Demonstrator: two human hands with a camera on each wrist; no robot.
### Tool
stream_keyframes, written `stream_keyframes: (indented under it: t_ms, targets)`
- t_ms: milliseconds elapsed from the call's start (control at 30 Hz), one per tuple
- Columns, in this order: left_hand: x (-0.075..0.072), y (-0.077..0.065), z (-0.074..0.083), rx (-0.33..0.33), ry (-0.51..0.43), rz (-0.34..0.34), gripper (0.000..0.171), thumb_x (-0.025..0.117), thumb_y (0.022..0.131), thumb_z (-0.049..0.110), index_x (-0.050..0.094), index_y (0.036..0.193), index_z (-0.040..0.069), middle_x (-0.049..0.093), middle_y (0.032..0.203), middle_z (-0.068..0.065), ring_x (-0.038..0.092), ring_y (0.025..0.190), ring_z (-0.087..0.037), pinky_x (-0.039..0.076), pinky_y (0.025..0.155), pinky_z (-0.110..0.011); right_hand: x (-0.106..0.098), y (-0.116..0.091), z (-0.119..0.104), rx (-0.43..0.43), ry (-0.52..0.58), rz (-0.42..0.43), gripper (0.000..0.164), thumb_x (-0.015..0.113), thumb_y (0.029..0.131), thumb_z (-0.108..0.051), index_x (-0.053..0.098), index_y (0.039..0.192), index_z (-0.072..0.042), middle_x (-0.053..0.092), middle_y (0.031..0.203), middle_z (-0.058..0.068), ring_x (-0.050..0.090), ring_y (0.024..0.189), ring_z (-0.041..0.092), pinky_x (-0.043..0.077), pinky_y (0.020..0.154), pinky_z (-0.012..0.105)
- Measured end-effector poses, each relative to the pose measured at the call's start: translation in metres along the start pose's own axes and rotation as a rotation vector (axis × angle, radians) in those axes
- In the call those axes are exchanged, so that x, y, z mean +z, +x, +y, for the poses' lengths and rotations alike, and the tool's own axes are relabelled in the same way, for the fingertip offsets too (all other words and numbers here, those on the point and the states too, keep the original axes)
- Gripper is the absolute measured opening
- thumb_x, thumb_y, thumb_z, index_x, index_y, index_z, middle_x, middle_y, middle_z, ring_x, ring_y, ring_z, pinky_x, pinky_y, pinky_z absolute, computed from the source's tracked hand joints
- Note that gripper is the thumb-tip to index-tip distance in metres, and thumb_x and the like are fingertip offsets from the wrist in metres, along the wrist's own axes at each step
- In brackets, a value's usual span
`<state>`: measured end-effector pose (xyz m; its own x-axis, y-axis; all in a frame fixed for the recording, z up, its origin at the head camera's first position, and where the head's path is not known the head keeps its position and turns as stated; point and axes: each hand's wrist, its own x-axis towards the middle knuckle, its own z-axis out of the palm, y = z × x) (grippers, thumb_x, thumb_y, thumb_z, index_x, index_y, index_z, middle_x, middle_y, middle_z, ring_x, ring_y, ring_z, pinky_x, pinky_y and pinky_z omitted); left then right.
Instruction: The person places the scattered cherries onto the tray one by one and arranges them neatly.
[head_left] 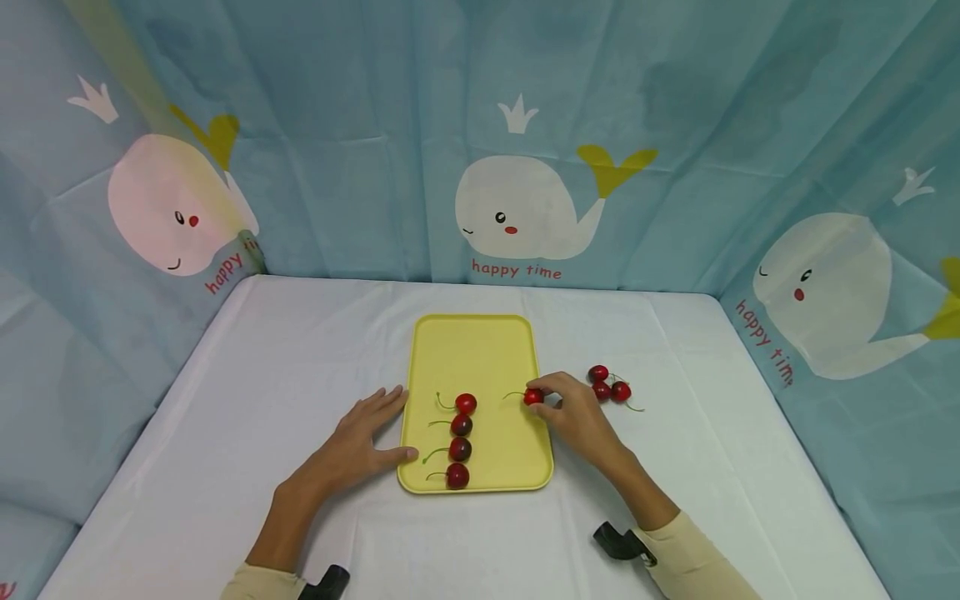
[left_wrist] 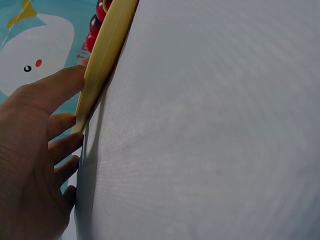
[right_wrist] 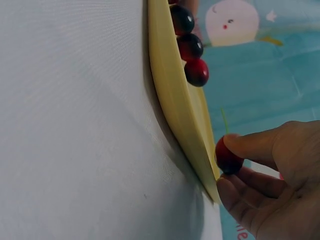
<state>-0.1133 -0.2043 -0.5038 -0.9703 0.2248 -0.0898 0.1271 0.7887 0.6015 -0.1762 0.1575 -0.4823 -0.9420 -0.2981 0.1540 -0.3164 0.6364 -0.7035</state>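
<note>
A yellow rectangular tray (head_left: 480, 350) lies on the white cloth. Along its left half, several red cherries (head_left: 460, 449) form a column, stems pointing left. My right hand (head_left: 577, 421) pinches one cherry (right_wrist: 229, 155) between thumb and fingers over the tray's right side, its thin green stem also pointing left. At the tray's left edge my left hand (head_left: 360, 450) rests with fingers spread, the thumb tip on the rim. The left wrist view shows those fingertips (left_wrist: 74, 145) touching the tray's outer side.
Several more cherries (head_left: 602, 390) lie in a small cluster on the cloth, right of the tray and just beyond my right hand. Pale blue curtains (head_left: 360, 208) with printed whales enclose the back and sides of the table (head_left: 300, 350).
</note>
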Motion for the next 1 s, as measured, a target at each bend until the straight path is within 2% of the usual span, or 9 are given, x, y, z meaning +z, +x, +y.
stream_keyframes:
  t_ms: [233, 467, 667, 1000]
  targets:
    - [0.001, 0.001, -0.001, 0.001, -0.006, -0.004, 0.095, 0.075, 0.089, 0.06, 0.039, 0.166, 0.018, 0.034, 0.173, -0.005, 0.022, 0.162, -0.036, 0.017, 0.129, -0.066, 0.005, 0.003, -0.003, 0.001, -0.004, -0.023, 0.032, 0.085, 0.089, -0.008, 0.078, 0.121, -0.011, 0.075, 0.116, 0.0, 0.066, 0.101, 0.017, 0.059, 0.084, 0.029]
    - [0.002, 0.001, -0.002, 0.007, -0.01, 0.001, 0.095, 0.075, 0.089, 0.06, 0.039, 0.166, 0.018, 0.035, 0.173, -0.004, 0.023, 0.162, -0.036, 0.018, 0.129, -0.066, 0.01, 0.006, 0.0, -0.012, -0.006, -0.037, 0.034, 0.086, 0.089, -0.007, 0.078, 0.121, -0.008, 0.075, 0.118, 0.003, 0.069, 0.115, 0.021, 0.059, 0.104, 0.044]
    - [0.002, 0.001, -0.002, 0.012, -0.006, 0.003, 0.095, 0.075, 0.089, 0.06, 0.039, 0.166, 0.018, 0.035, 0.173, -0.005, 0.023, 0.162, -0.037, 0.017, 0.13, -0.064, 0.013, 0.008, 0.001, -0.017, -0.009, -0.048, 0.035, 0.087, 0.088, -0.01, 0.078, 0.122, -0.009, 0.075, 0.119, 0.003, 0.069, 0.118, 0.022, 0.056, 0.108, 0.045]
    - [0.001, 0.001, -0.002, 0.014, -0.019, -0.006, 0.096, 0.076, 0.089, 0.06, 0.038, 0.166, 0.017, 0.034, 0.173, -0.005, 0.021, 0.163, -0.036, 0.014, 0.131, -0.063, 0.013, 0.008, -0.005, -0.015, -0.012, -0.063, 0.035, 0.087, 0.088, -0.01, 0.078, 0.122, -0.008, 0.075, 0.119, 0.004, 0.068, 0.117, 0.022, 0.056, 0.108, 0.044]
